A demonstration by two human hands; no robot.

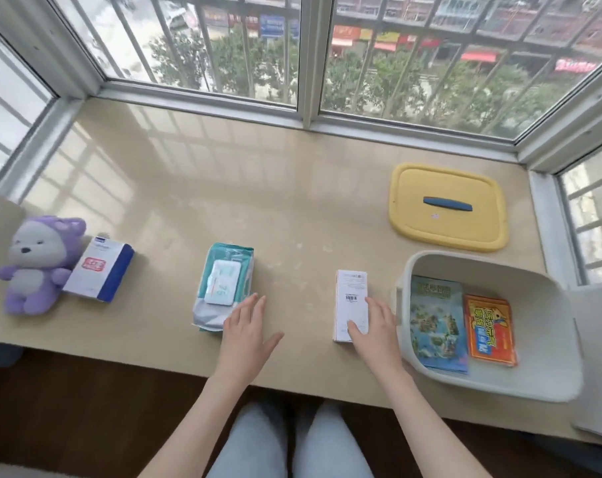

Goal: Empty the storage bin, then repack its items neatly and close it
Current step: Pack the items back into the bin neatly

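The open storage bin (548, 322) sits at the counter's (258, 201) right end, its yellow lid (448, 229) behind it. The right grip (375, 326) lies flat, released, on a white box (349, 291). The left grip (248, 326), also released, is just beside a wipes pack (227, 260).

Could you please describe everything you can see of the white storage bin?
The storage bin is an off-white tub, apparently plastic, with rounded corners and smooth walls. It stands open at the right near edge of the beige ledge, its yellow lid lying flat just behind it. Inside, a blue-green pack and an orange packet lie flat side by side, the pack nearer the left wall. The right hand rests on a white box beside that wall; whether it touches the bin is unclear.
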